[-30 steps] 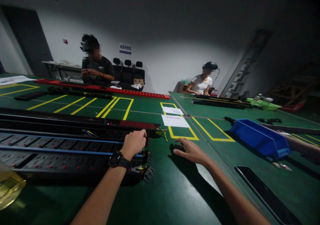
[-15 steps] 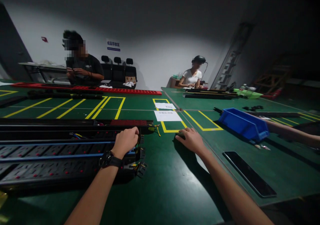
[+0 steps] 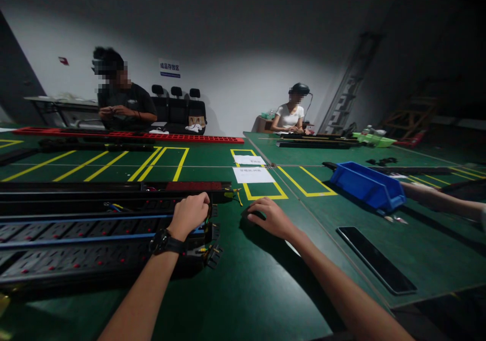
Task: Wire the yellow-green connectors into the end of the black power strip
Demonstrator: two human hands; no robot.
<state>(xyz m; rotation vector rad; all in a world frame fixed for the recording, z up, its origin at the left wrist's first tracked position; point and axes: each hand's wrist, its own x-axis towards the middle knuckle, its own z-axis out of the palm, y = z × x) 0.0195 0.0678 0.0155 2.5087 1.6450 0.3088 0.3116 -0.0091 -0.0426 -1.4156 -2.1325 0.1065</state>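
My left hand [image 3: 191, 213], with a black watch [image 3: 165, 242] on its wrist, is curled over the right end of one of several long black power strips. Its fingertips are mostly hidden behind the hand. The nearest power strip [image 3: 87, 252] has a row of sockets with red dots, and loose wire ends [image 3: 212, 254] show at its right end. My right hand [image 3: 271, 218] hovers low over the green table, its thumb and fingers bent and apart, with nothing visible in them. A yellow wire [image 3: 239, 197] sticks out between the two hands.
On the right are a blue bin [image 3: 366, 186], a phone [image 3: 375, 260] and a co-worker's forearm [image 3: 444, 199]. White paper labels [image 3: 253, 175] lie ahead on the table. Two people [image 3: 127, 103] sit at the far side, behind a long red rail [image 3: 182, 138].
My right hand has moved left, toward the power strips, and its fingers look more spread. My left hand stays at the strip's end. The view has shifted slightly.
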